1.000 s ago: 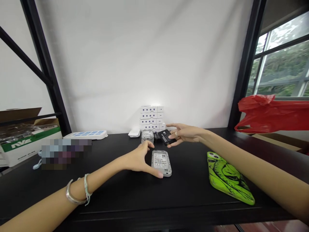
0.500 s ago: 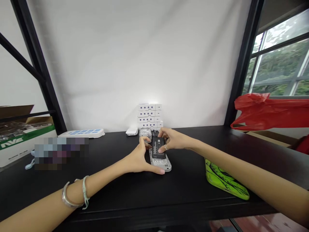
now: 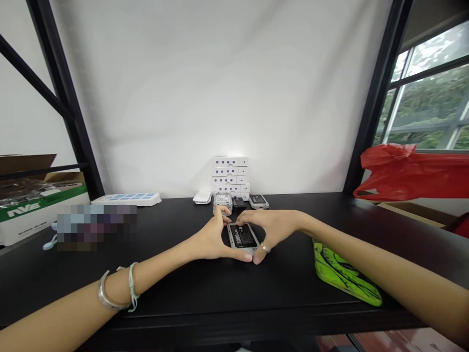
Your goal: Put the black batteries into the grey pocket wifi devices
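Observation:
A flat grey-white electronic device (image 3: 250, 250) lies on the black table between my hands. A black battery (image 3: 245, 236) marked 3000mAh sits in its recess, lying flat. My left hand (image 3: 212, 239) grips the device from the left, thumb at the near edge and fingers curled at the far edge. From the right, my right hand (image 3: 273, 232) frames the same device, fingertips at the far end and thumb at the near corner. The two thumbs almost meet. Just behind are a stack of similar devices (image 3: 223, 199) and some black batteries (image 3: 240, 206).
Another device with a battery (image 3: 259, 201) lies behind, right of stacked white boxes (image 3: 230, 177). White covers (image 3: 202, 197) and a power strip (image 3: 126, 199) lie to the left. A green phone case (image 3: 346, 274) is under my right forearm. A carton (image 3: 40, 210) stands far left.
The battery, tilted in my right hand before, now lies flat in the device. My right hand has let go of it and moved to the device's right side.

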The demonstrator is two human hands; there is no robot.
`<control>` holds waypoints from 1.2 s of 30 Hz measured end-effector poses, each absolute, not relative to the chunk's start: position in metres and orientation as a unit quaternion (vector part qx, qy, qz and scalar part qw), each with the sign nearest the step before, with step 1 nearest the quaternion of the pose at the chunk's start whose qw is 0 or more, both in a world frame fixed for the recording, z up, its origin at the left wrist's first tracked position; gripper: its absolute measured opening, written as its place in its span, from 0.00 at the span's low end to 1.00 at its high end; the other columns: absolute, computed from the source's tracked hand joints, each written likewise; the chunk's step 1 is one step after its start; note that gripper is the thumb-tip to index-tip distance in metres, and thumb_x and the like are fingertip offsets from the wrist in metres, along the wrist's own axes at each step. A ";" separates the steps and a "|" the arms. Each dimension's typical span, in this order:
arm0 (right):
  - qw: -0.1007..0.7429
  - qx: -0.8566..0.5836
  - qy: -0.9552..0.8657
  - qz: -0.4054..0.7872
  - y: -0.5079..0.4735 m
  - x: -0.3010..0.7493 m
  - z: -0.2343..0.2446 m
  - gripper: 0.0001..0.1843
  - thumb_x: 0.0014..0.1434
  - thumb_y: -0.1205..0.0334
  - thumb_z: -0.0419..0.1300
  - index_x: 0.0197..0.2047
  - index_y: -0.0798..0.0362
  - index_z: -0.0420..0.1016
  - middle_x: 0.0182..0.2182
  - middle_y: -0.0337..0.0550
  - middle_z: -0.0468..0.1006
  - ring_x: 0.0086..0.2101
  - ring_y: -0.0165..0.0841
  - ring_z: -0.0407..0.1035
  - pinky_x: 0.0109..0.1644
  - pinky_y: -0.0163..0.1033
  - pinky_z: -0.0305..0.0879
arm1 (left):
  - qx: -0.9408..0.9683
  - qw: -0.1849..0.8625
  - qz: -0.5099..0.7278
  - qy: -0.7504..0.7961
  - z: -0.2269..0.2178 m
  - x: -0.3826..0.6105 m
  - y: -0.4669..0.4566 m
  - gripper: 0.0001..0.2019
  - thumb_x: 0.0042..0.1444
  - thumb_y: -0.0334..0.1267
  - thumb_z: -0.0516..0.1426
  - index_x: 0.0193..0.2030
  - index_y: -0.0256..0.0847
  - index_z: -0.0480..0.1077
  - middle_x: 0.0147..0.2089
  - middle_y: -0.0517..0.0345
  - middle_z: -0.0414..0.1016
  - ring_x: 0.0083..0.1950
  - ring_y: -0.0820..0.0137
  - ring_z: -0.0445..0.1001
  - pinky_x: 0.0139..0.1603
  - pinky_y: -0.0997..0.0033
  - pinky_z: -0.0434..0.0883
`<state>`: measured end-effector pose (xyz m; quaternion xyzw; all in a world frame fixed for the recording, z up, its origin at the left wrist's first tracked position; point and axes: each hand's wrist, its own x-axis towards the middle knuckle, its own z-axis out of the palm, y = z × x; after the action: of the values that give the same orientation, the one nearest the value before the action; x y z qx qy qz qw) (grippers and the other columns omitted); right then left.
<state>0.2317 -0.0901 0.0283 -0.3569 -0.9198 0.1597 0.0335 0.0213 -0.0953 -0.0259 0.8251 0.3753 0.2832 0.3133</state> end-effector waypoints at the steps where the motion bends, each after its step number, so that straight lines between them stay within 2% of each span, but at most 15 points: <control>1: 0.029 -0.350 -0.920 0.175 -0.089 0.234 0.031 0.46 0.33 0.44 0.70 0.56 0.49 0.65 0.53 0.46 0.67 0.51 0.46 0.63 0.53 0.45 0.61 | 0.824 0.316 0.281 0.377 -0.026 0.022 -0.096 0.47 0.33 0.53 0.68 0.55 0.42 0.46 0.55 0.43 0.59 0.60 0.52 0.59 0.58 0.50 0.62; 5: 0.020 -0.361 -0.899 0.246 -0.069 0.265 0.051 0.43 0.34 0.51 0.71 0.54 0.50 0.63 0.49 0.44 0.69 0.46 0.41 0.66 0.47 0.40 0.64 | 0.802 0.327 0.293 0.406 -0.023 0.024 -0.096 0.37 0.45 0.58 0.61 0.54 0.42 0.47 0.52 0.45 0.64 0.58 0.55 0.63 0.57 0.51 0.62; 8: 0.080 -0.428 -0.874 0.214 -0.034 0.301 0.057 0.35 0.36 0.52 0.70 0.48 0.50 0.64 0.49 0.44 0.69 0.45 0.41 0.65 0.44 0.39 0.64 | 0.787 0.323 0.303 0.429 -0.019 0.024 -0.093 0.29 0.52 0.58 0.54 0.52 0.44 0.48 0.49 0.50 0.67 0.53 0.59 0.67 0.54 0.55 0.64; 14: 0.140 -0.501 -0.831 0.198 0.036 0.325 0.036 0.30 0.35 0.53 0.67 0.41 0.51 0.63 0.45 0.46 0.69 0.45 0.43 0.64 0.45 0.41 0.62 | 0.790 0.263 0.333 0.443 -0.017 0.020 -0.082 0.20 0.56 0.49 0.52 0.49 0.43 0.51 0.45 0.54 0.68 0.48 0.63 0.69 0.48 0.60 0.67; 20: 0.117 -0.497 -0.833 0.214 0.052 0.311 0.020 0.28 0.35 0.57 0.65 0.42 0.51 0.66 0.50 0.49 0.69 0.50 0.47 0.62 0.50 0.44 0.62 | 0.801 0.147 0.335 0.473 -0.007 0.014 -0.066 0.09 0.58 0.44 0.51 0.39 0.42 0.61 0.42 0.57 0.71 0.43 0.69 0.70 0.43 0.70 0.67; 23: 0.124 -0.500 -0.834 0.200 0.046 0.321 0.022 0.33 0.38 0.52 0.66 0.49 0.49 0.65 0.58 0.49 0.62 0.58 0.48 0.54 0.56 0.45 0.57 | 0.782 0.108 0.338 0.512 0.002 0.012 -0.044 0.08 0.58 0.43 0.50 0.38 0.41 0.61 0.37 0.57 0.71 0.39 0.69 0.71 0.39 0.71 0.66; 26: 0.156 -0.507 -0.832 0.165 0.034 0.332 0.026 0.34 0.44 0.46 0.64 0.53 0.48 0.63 0.60 0.49 0.60 0.60 0.47 0.50 0.60 0.48 0.53 | 0.758 0.090 0.312 0.566 0.008 0.012 -0.015 0.13 0.59 0.47 0.49 0.35 0.39 0.63 0.31 0.56 0.71 0.33 0.67 0.71 0.31 0.71 0.64; 29: 0.170 -0.494 -0.842 0.136 0.018 0.333 0.027 0.29 0.46 0.45 0.62 0.50 0.48 0.66 0.56 0.48 0.65 0.59 0.47 0.53 0.59 0.47 0.54 | 0.746 0.088 0.247 0.612 0.011 0.015 0.009 0.19 0.56 0.53 0.53 0.29 0.36 0.66 0.28 0.55 0.71 0.30 0.68 0.71 0.29 0.70 0.64; 33: 0.163 -0.471 -0.863 0.084 0.005 0.319 0.024 0.24 0.48 0.47 0.61 0.47 0.47 0.68 0.52 0.46 0.68 0.53 0.46 0.59 0.56 0.47 0.55 | 0.749 0.065 0.183 0.633 0.017 0.019 0.014 0.15 0.60 0.47 0.53 0.38 0.34 0.68 0.35 0.58 0.72 0.33 0.72 0.71 0.36 0.67 0.70; 36: 0.164 -0.449 -0.877 0.055 0.002 0.304 0.023 0.23 0.49 0.47 0.60 0.47 0.48 0.69 0.50 0.47 0.69 0.52 0.45 0.59 0.55 0.47 0.55 | 0.760 0.030 0.170 0.626 0.024 0.018 -0.005 0.15 0.61 0.45 0.51 0.32 0.35 0.69 0.32 0.56 0.72 0.33 0.69 0.72 0.34 0.68 0.68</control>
<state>0.3040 0.0019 0.0230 -0.4487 -0.8767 0.0549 0.1641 0.0180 -0.0045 0.0239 0.7603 0.6262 0.1700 0.0303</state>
